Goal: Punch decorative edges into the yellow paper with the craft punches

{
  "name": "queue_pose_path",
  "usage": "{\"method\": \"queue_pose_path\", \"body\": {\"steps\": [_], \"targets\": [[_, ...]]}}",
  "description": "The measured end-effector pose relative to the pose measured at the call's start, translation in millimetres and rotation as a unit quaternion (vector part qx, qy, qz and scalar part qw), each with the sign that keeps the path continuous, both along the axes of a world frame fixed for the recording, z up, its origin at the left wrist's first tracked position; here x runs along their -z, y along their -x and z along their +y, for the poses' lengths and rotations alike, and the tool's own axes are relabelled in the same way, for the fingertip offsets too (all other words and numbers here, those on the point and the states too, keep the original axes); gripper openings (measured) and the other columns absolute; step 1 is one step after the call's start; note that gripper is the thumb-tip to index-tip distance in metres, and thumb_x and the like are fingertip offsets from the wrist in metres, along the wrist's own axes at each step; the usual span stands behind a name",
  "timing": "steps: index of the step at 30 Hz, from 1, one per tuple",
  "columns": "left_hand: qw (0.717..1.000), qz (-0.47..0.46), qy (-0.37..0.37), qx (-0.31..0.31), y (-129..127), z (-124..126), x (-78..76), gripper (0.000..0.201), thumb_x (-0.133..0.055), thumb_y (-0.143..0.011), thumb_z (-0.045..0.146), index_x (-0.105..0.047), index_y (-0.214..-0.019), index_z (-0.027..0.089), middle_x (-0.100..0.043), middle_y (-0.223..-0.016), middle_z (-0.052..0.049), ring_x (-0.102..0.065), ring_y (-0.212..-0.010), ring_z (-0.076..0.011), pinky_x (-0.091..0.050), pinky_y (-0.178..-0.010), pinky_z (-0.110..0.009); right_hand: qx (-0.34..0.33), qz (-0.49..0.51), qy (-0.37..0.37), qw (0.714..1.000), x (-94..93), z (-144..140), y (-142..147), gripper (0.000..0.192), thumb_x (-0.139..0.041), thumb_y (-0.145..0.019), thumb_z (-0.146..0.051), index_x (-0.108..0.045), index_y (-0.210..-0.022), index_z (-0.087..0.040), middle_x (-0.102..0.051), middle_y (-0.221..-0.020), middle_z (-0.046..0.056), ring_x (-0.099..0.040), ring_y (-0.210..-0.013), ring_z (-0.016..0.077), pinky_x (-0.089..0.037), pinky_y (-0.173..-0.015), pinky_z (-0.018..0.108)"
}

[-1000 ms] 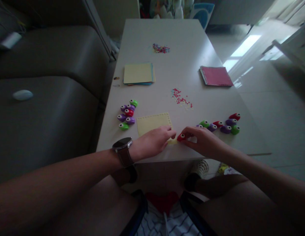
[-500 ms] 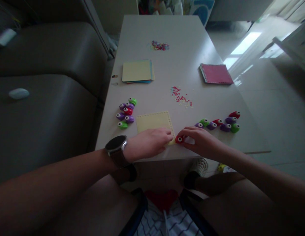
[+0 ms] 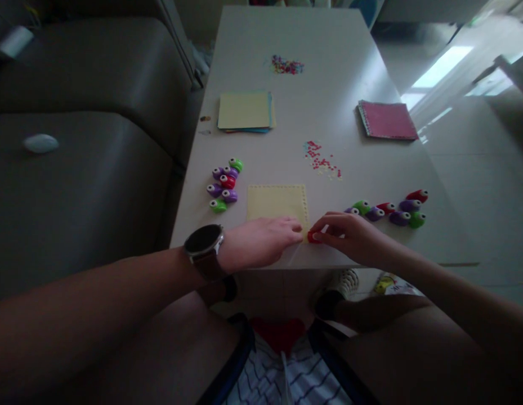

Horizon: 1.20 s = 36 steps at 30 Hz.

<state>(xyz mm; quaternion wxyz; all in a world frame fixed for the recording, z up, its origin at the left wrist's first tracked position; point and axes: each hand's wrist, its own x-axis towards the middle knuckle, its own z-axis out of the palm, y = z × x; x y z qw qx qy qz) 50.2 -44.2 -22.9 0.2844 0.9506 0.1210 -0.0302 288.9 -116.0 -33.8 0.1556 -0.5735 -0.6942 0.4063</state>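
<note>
Left hand (image 3: 261, 242) flat, palm down, pinning the near edge of the yellow sheet (image 3: 277, 202) at the table's (image 3: 329, 112) front edge. Right hand (image 3: 349, 236) pinches a red punch (image 3: 314, 237) at the sheet's near right corner; looks like it's on the paper edge, too dim to be sure. More punches (image 3: 223, 183) left of the sheet, another row (image 3: 390, 209) right.

Yellow paper sheet (image 3: 276, 201): square, flat on the table's near edge, small holes along far and right edges. Small red punch (image 3: 313, 237): at the sheet's near right corner.
</note>
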Motion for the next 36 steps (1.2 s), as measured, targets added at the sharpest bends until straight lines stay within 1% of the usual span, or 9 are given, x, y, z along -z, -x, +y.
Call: {"method": "queue_pose_path", "body": {"steps": [4,9,12,16,19,23,26,30,36], "targets": [[1.000,-0.003,0.007,0.014,0,1,1.0,0.039,-0.054,-0.091,0.005,-0.062,-0.126,0.020,-0.065,-0.130,-0.008,-0.060,-0.122,-0.0205,-0.044,-0.106,-0.033,0.003,0.001,0.009,1.000,-2.8,2,3,0.014,-0.063,-0.093,-0.024,-0.077,-0.093,-0.022,-0.072,-0.091,0.004,-0.066,-0.072,0.0149,-0.050,-0.066,0.027],[1.000,0.018,0.016,0.013,-3,1,-6.0,0.041,-0.051,-0.090,0.002,-0.060,-0.127,0.018,-0.063,-0.133,-0.011,-0.058,-0.125,-0.0224,-0.045,-0.107,-0.034,0.000,0.005,0.017,1.000,-3.6,4,7,0.015,-0.062,-0.094,-0.025,-0.077,-0.093,-0.022,-0.073,-0.093,0.006,-0.067,-0.075,0.0159,-0.052,-0.070,0.028],[0.999,0.028,0.026,0.012,-2,2,-7.8,0.050,-0.050,-0.088,0.000,-0.055,-0.134,0.019,-0.062,-0.134,-0.011,-0.058,-0.125,-0.0224,-0.045,-0.106,-0.033,0.000,0.004,0.016,1.000,-2.2,4,8,0.014,-0.063,-0.093,-0.027,-0.076,-0.092,-0.022,-0.072,-0.090,0.005,-0.066,-0.074,0.0160,-0.052,-0.069,0.028],[0.999,0.038,0.036,0.006,1,5,-3.4,0.060,-0.048,-0.089,0.003,-0.045,-0.144,0.025,-0.059,-0.138,-0.008,-0.059,-0.123,-0.0215,-0.046,-0.100,-0.030,0.002,0.005,0.010,1.000,-1.0,5,9,0.013,-0.062,-0.092,-0.026,-0.074,-0.089,-0.021,-0.072,-0.088,0.005,-0.065,-0.072,0.0157,-0.051,-0.066,0.028],[0.998,0.036,0.043,0.020,2,7,-1.6,0.067,-0.047,-0.087,0.002,-0.039,-0.149,0.027,-0.055,-0.142,-0.008,-0.057,-0.127,-0.0220,-0.044,-0.103,-0.030,0.008,0.001,0.010,1.000,-0.4,6,10,0.014,-0.062,-0.091,-0.029,-0.072,-0.086,-0.021,-0.072,-0.084,0.005,-0.064,-0.070,0.0156,-0.049,-0.064,0.028],[0.997,0.039,0.055,0.032,3,10,-4.1,0.075,-0.049,-0.081,0.000,-0.036,-0.151,0.025,-0.048,-0.150,-0.009,-0.054,-0.130,-0.0227,-0.044,-0.105,-0.030,0.027,0.001,0.045,0.999,1.0,9,8,0.018,-0.065,-0.090,-0.037,-0.070,-0.086,-0.020,-0.071,-0.077,0.005,-0.064,-0.067,0.0166,-0.048,-0.060,0.028],[0.996,0.030,0.072,0.036,5,11,-5.1,0.079,-0.049,-0.080,0.000,-0.032,-0.153,0.028,-0.044,-0.153,-0.008,-0.054,-0.130,-0.0214,-0.044,-0.103,-0.028,0.032,0.010,0.080,0.996,1.5,12,7,0.023,-0.066,-0.089,-0.042,-0.069,-0.085,-0.019,-0.071,-0.072,0.005,-0.063,-0.063,0.0169,-0.045,-0.055,0.027],[0.996,0.023,0.074,0.039,7,12,-1.8,0.082,-0.050,-0.081,0.001,-0.031,-0.155,0.032,-0.044,-0.152,-0.007,-0.056,-0.126,-0.0206,-0.046,-0.098,-0.026,0.019,0.019,0.097,0.995,2.6,16,6,0.025,-0.067,-0.088,-0.044,-0.069,-0.085,-0.019,-0.072,-0.075,0.006,-0.064,-0.065,0.0174,-0.046,-0.055,0.028],[0.996,0.028,0.074,0.034,9,12,1.1,0.081,-0.053,-0.081,0.001,-0.036,-0.154,0.031,-0.048,-0.150,-0.007,-0.061,-0.119,-0.0208,-0.049,-0.095,-0.027,0.010,0.031,0.107,0.994,8.1,20,2,0.024,-0.071,-0.085,-0.044,-0.069,-0.086,-0.020,-0.070,-0.071,0.005,-0.064,-0.065,0.0180,-0.046,-0.054,0.029]]}}
